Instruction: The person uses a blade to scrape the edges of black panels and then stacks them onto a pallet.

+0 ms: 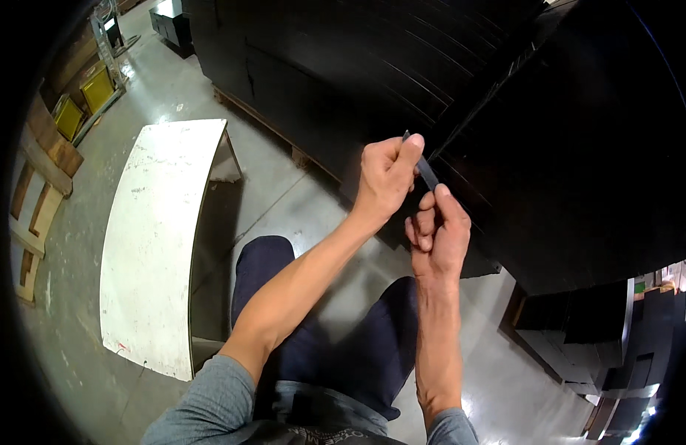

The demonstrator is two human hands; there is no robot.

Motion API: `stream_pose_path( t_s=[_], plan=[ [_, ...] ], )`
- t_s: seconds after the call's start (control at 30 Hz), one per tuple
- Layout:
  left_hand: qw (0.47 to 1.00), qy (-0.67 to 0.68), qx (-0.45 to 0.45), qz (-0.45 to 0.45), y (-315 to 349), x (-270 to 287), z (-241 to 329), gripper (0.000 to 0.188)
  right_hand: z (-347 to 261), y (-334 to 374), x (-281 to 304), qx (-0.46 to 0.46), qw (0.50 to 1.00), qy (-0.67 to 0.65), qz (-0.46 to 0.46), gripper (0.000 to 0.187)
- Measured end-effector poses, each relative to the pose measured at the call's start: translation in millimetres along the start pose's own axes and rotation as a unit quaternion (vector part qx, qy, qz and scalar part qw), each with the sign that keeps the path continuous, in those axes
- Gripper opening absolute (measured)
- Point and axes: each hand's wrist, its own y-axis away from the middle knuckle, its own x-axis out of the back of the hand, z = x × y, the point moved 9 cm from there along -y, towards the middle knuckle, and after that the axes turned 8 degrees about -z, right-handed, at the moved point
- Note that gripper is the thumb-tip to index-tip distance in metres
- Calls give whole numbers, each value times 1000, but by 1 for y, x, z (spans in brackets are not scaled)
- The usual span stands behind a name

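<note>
A narrow, flat dark grey strip [427, 174] spans the gap between my two hands; its exact kind cannot be made out. My left hand [387, 172] is closed around its upper part, with the thumb pressed along it and a small tip poking out above. Lower and to the right, my right hand [443, 230] pinches the other end between thumb and forefinger, its remaining fingers curled. Just beyond both hands stands a big stack of black panels [321, 67], with dark slits between the sheets.
To my left stands a low white-topped table [157, 237]. The black stack rests on a wooden pallet [272, 137]. More black panels [573, 319] lie at the right. Wooden pallets [35, 215] and yellow bins [98, 89] line the far left, on a grey concrete floor [280, 196].
</note>
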Motion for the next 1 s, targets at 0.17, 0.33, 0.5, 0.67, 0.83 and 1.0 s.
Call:
stream_pose_path(
  t_s=[0.17,0.33,0.5,0.67,0.83,1.0],
  plan=[
    [994,-3,106,18,25,19,-78,49,68,-4,42,-78,994,-45,58,32],
    [995,4,97,-35,24,19,-68,49,69,19,35,-107,992,17,65,33],
    [992,42,79,-88,-20,-10,2,48,1,12,-22,-3,1000,11,-3,37],
    [986,35,155,-56,-1,-4,-42,47,38,9,1,-50,998,-26,35,34],
    [970,39,241,-2,60,67,-112,47,117,32,9,-195,980,-21,22,35],
    [986,-13,144,88,63,149,-18,45,24,72,19,-2,950,310,-28,30]
  ],
)
